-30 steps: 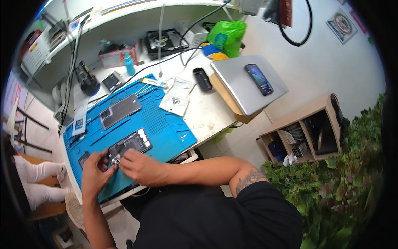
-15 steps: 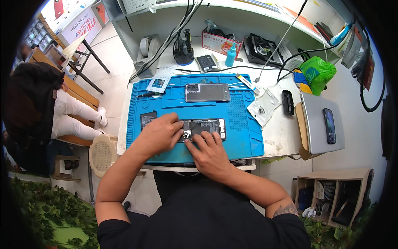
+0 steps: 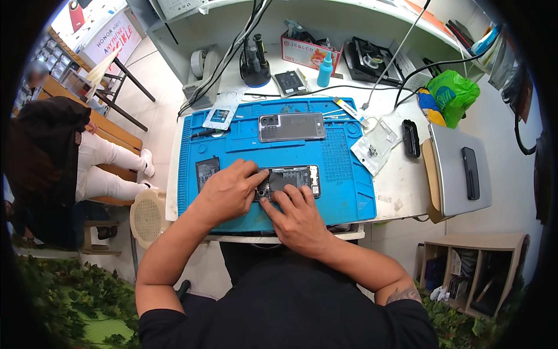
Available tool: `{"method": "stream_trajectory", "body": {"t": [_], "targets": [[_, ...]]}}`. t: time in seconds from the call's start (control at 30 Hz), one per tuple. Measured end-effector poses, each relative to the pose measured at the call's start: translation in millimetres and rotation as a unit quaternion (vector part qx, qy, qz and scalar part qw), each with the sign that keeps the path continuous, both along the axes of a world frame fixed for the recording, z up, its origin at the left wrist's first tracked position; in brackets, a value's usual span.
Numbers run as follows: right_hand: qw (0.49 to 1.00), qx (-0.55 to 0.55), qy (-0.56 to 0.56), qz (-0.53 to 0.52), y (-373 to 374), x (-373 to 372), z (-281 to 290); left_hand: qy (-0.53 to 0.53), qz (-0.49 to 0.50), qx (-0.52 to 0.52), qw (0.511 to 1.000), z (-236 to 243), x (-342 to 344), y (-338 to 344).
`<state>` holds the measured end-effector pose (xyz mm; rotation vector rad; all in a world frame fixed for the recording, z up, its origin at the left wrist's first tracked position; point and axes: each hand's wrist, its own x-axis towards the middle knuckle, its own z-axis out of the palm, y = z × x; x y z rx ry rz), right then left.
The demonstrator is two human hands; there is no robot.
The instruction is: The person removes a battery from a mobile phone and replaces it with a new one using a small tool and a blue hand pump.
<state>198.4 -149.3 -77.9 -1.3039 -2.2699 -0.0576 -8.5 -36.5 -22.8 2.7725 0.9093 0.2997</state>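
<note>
An opened phone (image 3: 293,175), its battery and inner boards bare, lies on the blue repair mat (image 3: 232,156). My left hand (image 3: 231,189) is closed at its left end. The index fingertip touches the upper part near the camera module (image 3: 263,192); anything pinched beneath the fingers is hidden. My right hand (image 3: 301,227) steadies the phone, with fingertips on its face and the thumb at its lower edge. Left of my left hand lies a loose black battery (image 3: 207,170), partly covered. Above the opened phone rests a grey phone back cover (image 3: 291,127) with a camera cutout block.
Behind the mat stand a tool holder (image 3: 255,72), a blue bottle (image 3: 325,71) and a red-white box (image 3: 302,51). Cables (image 3: 229,58) hang at the back. A small plastic bag (image 3: 376,146), black case (image 3: 410,138) and laptop (image 3: 459,168) with a phone lie right. A person (image 3: 52,151) sits left.
My left fingertips have shifted slightly right over the opened phone, the index now stretched further. The right hand stays on it. The whole view has shifted a little.
</note>
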Motion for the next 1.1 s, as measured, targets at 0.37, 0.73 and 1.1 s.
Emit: {"method": "stream_trajectory", "body": {"t": [0.37, 0.73, 1.1], "targets": [[1.0, -0.001, 0.02, 0.005, 2, 3, -2, 0.015, 0.046, -0.101, 0.994, 15, 17, 28], [1.0, -0.009, 0.015, 0.008, 0, 3, 0, 0.062, 0.032, -0.126, 0.99, 22, 19, 39], [0.999, 0.016, -0.012, 0.03, 8, 5, 1, 0.02, -0.02, -0.173, 0.985, 30, -5, 44]]}}
